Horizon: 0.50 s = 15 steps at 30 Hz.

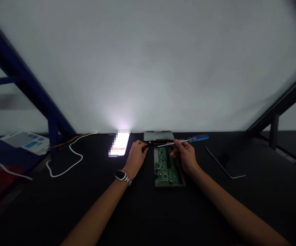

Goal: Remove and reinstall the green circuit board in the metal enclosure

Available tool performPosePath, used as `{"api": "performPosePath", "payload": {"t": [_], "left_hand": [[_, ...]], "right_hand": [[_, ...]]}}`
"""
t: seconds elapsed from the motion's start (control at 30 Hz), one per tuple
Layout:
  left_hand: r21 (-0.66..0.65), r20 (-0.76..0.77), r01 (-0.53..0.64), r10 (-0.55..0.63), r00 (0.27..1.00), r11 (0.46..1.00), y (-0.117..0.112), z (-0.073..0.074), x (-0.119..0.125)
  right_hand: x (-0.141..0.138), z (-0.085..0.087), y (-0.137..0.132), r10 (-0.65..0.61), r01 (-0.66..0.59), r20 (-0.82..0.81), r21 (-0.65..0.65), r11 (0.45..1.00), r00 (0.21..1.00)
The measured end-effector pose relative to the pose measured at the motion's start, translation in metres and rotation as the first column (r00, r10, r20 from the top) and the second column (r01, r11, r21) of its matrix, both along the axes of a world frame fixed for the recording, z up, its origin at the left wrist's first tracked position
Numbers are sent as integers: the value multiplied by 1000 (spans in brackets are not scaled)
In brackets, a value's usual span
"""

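Note:
A blue-handled screwdriver (198,138) lies across the fingers of my right hand (187,155), which grips it by the shaft. Its tip points left, over the top of a green circuit board (164,171) set in a grey metal frame. My left hand (137,152) is at the upper left of the board, fingers curled together near a small dark spot. What they hold, if anything, I cannot make out. Behind both hands sits a flat grey metal part (158,136) with a dark front edge.
A bright-screened phone (119,145) stands left of my left hand. A white cable (80,160) winds across the black table (137,218). On the right lies a bent metal rod (221,164). Printed sheets (26,141) are at the far left, and a pale wall (163,68) rises behind.

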<state>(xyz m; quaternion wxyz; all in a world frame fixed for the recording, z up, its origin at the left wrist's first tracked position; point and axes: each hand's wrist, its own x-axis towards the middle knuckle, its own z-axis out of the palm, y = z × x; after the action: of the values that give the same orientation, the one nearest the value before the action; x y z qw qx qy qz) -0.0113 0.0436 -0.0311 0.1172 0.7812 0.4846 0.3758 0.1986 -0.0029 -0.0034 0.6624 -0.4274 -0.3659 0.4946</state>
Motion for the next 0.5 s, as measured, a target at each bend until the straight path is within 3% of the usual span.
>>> {"api": "performPosePath", "payload": {"t": [0.5], "left_hand": [[5, 26, 25, -25, 999, 1000, 6, -1, 2]], "right_hand": [[-4, -2, -2, 38, -38, 16, 7, 999, 999]]}}
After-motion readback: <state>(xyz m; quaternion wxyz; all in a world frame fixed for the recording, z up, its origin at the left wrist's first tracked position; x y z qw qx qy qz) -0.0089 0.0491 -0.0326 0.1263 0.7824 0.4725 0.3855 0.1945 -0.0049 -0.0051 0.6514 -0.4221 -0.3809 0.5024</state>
